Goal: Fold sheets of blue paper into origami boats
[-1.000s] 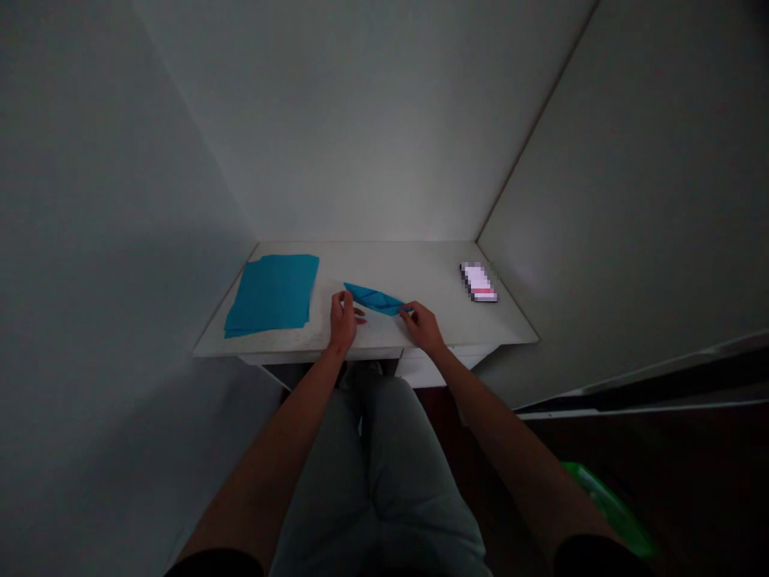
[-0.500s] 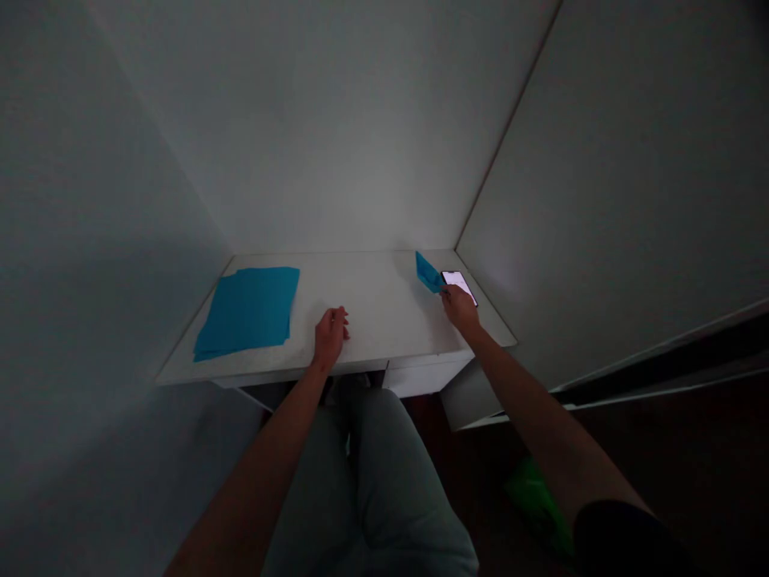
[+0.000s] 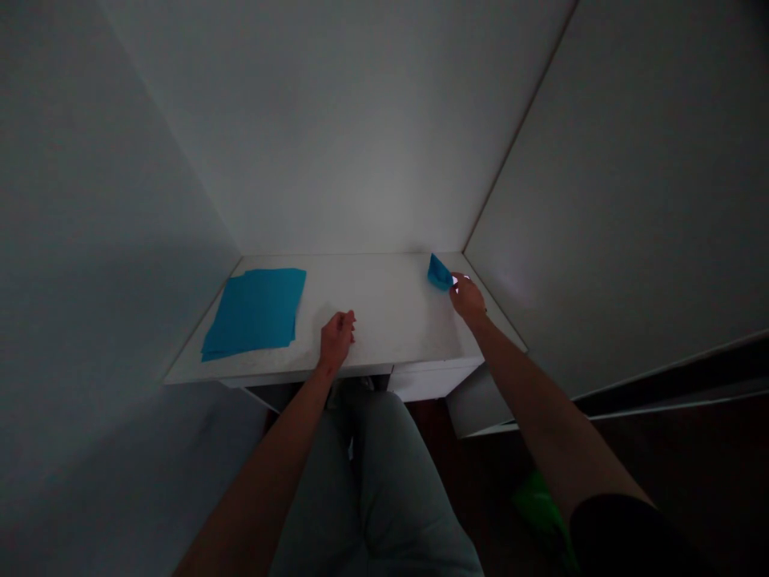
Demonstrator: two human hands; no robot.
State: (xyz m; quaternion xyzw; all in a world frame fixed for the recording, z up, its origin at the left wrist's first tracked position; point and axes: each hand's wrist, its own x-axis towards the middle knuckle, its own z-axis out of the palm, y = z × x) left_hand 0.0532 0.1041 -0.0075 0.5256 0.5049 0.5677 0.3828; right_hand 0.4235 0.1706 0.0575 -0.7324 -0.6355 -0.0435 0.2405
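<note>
My right hand [image 3: 467, 300] pinches one end of a folded blue paper boat [image 3: 440, 273] at the far right of the white desk [image 3: 378, 296]. A pointed tip of the boat faces up and to the left. Behind that hand lies a phone [image 3: 457, 280] with a lit screen, mostly hidden by my fingers. My left hand [image 3: 337, 338] is closed near the desk's front edge, its fingers curled and nothing seen in them. To its left, a stack of blue paper sheets [image 3: 255, 311] rests with slightly uneven edges.
Grey-white walls [image 3: 360, 144] enclose the desk at the back and both sides. A drawer [image 3: 433, 380] sits under the front edge. On the dark floor at lower right is a bright green object [image 3: 541, 509], unclear in the dimness.
My right hand has turned the paper boat and now covers most of the phone. The left hand stays curled in nearly the same spot. The whole view has shifted slightly.
</note>
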